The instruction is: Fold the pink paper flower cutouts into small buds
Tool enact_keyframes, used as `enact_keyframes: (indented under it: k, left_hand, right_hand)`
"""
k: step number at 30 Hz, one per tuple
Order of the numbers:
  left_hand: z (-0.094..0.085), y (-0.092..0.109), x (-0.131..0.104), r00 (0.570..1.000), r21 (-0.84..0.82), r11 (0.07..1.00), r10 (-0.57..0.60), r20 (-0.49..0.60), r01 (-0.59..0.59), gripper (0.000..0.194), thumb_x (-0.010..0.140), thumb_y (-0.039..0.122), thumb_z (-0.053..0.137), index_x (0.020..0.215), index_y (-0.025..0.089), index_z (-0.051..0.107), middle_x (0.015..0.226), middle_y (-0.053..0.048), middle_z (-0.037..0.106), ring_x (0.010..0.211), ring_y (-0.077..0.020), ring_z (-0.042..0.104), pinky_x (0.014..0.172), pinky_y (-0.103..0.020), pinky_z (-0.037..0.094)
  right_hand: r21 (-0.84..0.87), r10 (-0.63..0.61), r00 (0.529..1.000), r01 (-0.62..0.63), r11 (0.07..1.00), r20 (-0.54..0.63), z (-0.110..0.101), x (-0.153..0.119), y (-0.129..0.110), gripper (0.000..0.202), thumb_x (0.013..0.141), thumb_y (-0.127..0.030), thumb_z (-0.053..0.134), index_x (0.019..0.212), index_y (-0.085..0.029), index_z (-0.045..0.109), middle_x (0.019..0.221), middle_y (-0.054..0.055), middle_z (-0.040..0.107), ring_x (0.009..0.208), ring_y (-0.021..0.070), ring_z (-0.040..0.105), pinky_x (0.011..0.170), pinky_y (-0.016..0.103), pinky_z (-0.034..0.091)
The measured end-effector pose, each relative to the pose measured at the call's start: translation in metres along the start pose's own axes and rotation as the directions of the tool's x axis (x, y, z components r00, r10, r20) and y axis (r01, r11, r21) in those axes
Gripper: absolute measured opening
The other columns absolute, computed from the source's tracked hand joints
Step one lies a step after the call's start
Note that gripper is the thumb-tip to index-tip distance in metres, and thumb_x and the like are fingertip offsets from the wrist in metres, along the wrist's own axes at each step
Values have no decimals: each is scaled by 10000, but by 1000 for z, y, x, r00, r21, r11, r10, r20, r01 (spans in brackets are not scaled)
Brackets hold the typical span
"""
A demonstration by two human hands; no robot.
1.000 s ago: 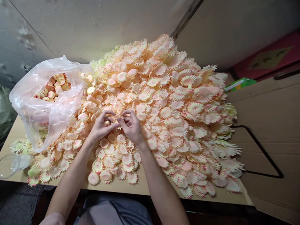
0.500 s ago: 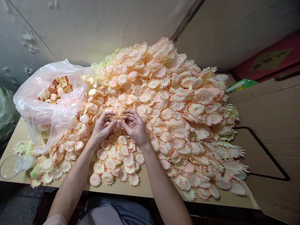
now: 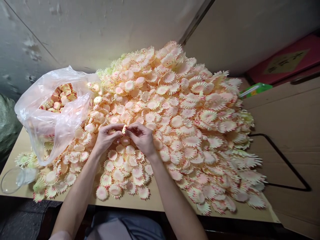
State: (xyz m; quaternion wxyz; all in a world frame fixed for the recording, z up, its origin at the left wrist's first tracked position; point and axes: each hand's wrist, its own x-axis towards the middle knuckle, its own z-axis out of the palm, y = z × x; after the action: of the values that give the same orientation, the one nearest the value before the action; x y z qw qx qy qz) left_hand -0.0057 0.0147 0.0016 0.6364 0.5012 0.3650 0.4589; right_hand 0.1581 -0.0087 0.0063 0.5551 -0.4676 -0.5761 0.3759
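Note:
A large heap of cream and pink petal pieces with red-tipped edges (image 3: 192,141) spreads over the table. Low over its front left part, my left hand (image 3: 107,136) and my right hand (image 3: 141,136) meet, fingertips nearly touching. Between them stands one small petal piece (image 3: 124,129), seen edge-on and curled, pinched from both sides by thumbs and fingers. Smaller curled pieces (image 3: 66,95) lie inside a translucent plastic bag (image 3: 40,116) left of the heap.
The wooden table's (image 3: 82,197) front edge runs near my body. A clear round container (image 3: 12,180) lies at the left corner. Cardboard (image 3: 287,133) with a black metal bar (image 3: 287,158) stands at the right. A wall rises behind.
My fingers have closed together on the small piece, which now stands upright between them. Before, the hands were more open, with curved fingers apart. The view has shifted slightly.

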Motion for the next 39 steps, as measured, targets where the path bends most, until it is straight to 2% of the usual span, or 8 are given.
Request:
enact_keyframes:
  k: [4,10,15,20,23,28,33,39]
  left_hand:
    - [1,0,0,1000,44,999,21,8,-21,531,672,335,815,1168,193,693,962,-73,724,559,-88,591,517,-231,536]
    - [1,-4,3,986,238,957,169,11,-167,429,750,381,753,1134,194,716,1024,-97,739,861,-182,682,760,-286,575]
    - [-2,-8,4,978,310,928,207,28,-205,515,654,378,827,1117,179,724,902,-79,763,767,-184,690,746,-298,570]
    - [-2,-8,2,970,428,881,241,-37,-202,436,681,382,807,1054,165,752,876,-84,773,744,-191,702,721,-289,571]
    - [-1,-8,0,980,414,897,191,-53,-152,439,726,410,766,1074,144,743,786,-80,771,643,-177,693,647,-283,577]
    - [0,-11,1,983,309,940,172,-67,-144,401,750,429,739,1036,148,756,884,-97,776,700,-192,721,699,-309,605]
    - [-1,-9,2,979,324,931,195,-60,-166,442,674,414,803,1030,155,759,842,-79,777,691,-185,708,672,-285,591]
    - [-3,-5,4,951,429,867,304,-51,-254,425,624,381,840,990,178,770,824,-59,763,714,-163,682,701,-255,554]
  right_hand:
    - [33,48,999,-48,998,6,-1,-2,1,189,808,-390,694,797,-203,672,787,32,658,740,167,626,707,304,540]
    - [125,137,990,-141,982,43,-1,-4,-1,217,812,-421,690,878,-216,718,864,39,727,777,181,684,724,317,586]
    - [123,133,991,-135,983,28,-1,-5,1,213,797,-410,710,867,-210,726,818,40,738,713,168,689,699,312,582]
    - [128,152,988,-153,980,18,-2,-4,-2,237,833,-440,664,848,-214,734,815,42,746,747,180,699,718,321,582]
    - [144,154,988,-155,977,20,-3,-3,-3,254,832,-453,661,855,-211,733,805,40,746,749,181,699,724,323,585]
    - [177,157,987,-160,971,27,-2,-3,-1,243,797,-432,705,860,-198,722,832,44,743,767,173,697,749,314,590]
    - [212,150,988,-152,965,27,-1,-2,0,229,790,-393,719,900,-193,710,844,40,739,766,156,697,757,299,590]
    - [282,163,986,-146,948,-38,-4,2,1,232,846,-391,661,977,-201,634,622,-44,597,491,62,509,470,182,432]
